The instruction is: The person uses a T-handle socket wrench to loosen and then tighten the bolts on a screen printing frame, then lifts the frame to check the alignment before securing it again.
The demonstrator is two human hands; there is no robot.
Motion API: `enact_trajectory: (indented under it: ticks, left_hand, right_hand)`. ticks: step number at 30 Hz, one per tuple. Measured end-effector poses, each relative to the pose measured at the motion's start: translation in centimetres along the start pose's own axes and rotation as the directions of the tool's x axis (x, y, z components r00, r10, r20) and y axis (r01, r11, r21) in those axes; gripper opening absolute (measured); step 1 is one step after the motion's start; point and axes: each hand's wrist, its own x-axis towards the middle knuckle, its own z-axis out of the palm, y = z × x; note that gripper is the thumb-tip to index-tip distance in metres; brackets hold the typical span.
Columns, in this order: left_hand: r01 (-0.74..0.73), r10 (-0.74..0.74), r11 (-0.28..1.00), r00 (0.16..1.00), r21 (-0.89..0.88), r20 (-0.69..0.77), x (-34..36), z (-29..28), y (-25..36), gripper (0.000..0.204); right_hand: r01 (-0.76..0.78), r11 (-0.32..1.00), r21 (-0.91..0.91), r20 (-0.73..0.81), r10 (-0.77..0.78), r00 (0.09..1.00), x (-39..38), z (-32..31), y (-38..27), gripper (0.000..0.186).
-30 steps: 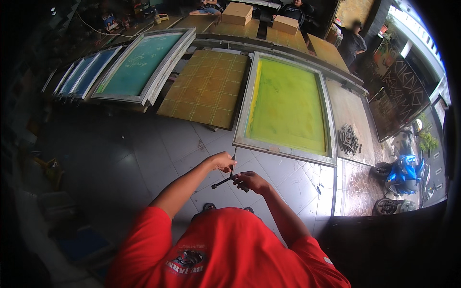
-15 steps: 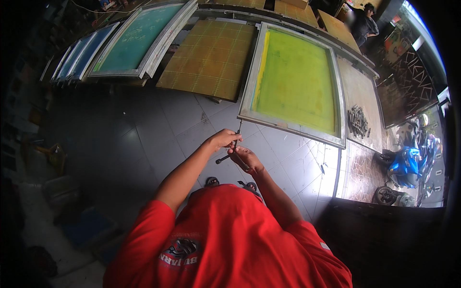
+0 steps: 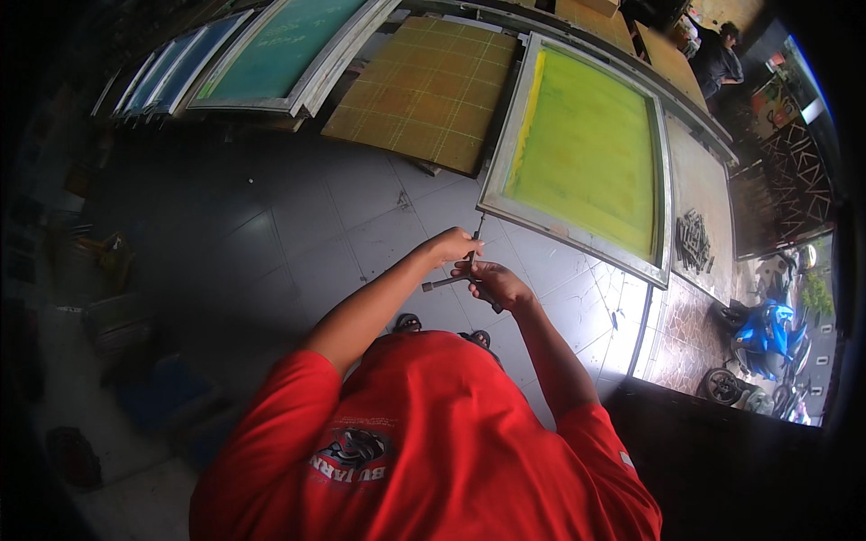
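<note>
A three-armed socket wrench of dark metal is between my hands, below the near left corner of a screen-printing frame with yellow-green mesh. My left hand is closed around the wrench's upper arm, just under a thin rod at that corner. My right hand grips near the hub, fingers curled, with one arm sticking out to the left and another down below the palm. Whether the wrench's tip sits on the rod is hidden by my left fingers.
Left of the frame lies a brown board with a yellow-green grid. Farther left stand teal and blue screens. Several dark metal pieces are heaped on a pale board at right. A blue motorbike and a person are beyond.
The whole view has shifted, so the boards and frames sit farther right. Both hands keep their grip, and the wrench's arms have turned to a different angle.
</note>
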Motion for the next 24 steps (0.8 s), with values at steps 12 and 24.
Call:
enact_trajectory:
  ticks: [12,24]
  left_hand:
    - [-0.042,0.146,0.871,0.973,0.490,-0.177,-1.1,-0.2,1.7,0.035]
    - [0.167,-0.156,0.980,0.983,-0.111,0.098,0.6,-1.8,0.4,0.023]
  right_hand:
    - [0.246,0.955,0.167,-0.023,-0.246,0.969,3.4,-0.7,4.1,0.021]
    - [0.058,0.966,-0.253,-0.195,-0.110,0.975,1.2,1.8,0.8,0.028]
